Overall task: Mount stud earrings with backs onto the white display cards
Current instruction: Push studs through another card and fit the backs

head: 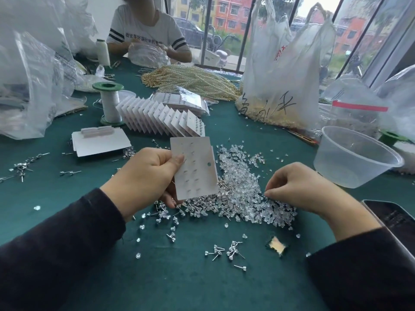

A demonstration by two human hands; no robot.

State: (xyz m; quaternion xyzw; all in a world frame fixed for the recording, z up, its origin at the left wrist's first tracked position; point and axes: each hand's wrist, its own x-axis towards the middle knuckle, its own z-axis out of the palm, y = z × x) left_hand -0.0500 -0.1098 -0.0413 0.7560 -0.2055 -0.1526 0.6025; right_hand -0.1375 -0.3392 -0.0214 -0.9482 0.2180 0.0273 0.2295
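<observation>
My left hand [146, 176] holds a white display card [195, 169] upright by its left edge; rows of small slots and one round hole show on it. A second card edge peeks out behind it. My right hand [298, 187] rests on a wide pile of clear earring backs and studs [242, 194], with thumb and forefinger pinched at the pile; what they pinch is too small to tell. Loose studs [226, 252] lie nearer me on the green cloth. A fanned row of filled cards [161, 117] stands behind.
A clear plastic tub [354, 158] sits at right, a phone [395, 218] near my right wrist. A blank card stack [101, 140] and thread spool [110, 102] are at left, pearl strands [193, 79] and plastic bags [285, 70] behind. Another person sits across the table.
</observation>
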